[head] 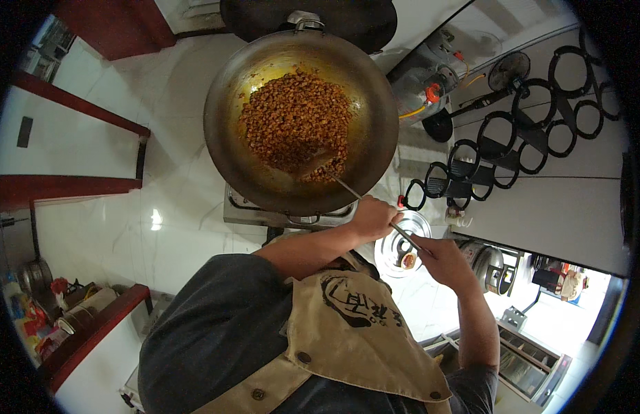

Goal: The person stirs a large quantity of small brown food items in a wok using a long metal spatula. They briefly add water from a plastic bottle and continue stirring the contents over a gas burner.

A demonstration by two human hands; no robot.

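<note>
A large metal wok [374, 129] stands on a gas stove [237, 209], holding a heap of browned, diced food [299, 111] in yellowish oil. The blade of a long-handled metal spatula [346, 186] lies in the near right part of the heap, partly blurred and covered. My left hand [376, 217] grips the handle's middle, just outside the wok's near right rim. Farther back along the same handle, towards its end, my right hand [441, 259] is closed around it. My left forearm crosses in front of my body, over a tan apron.
A round metal lid or tray [384, 253] with a small cup lies right of my left hand. Beyond the wok is another dark wok [346, 13]. To the right stand a gas cylinder [418, 88] with a red valve, a black ring-shaped rack [488, 150] and a small fan [509, 70].
</note>
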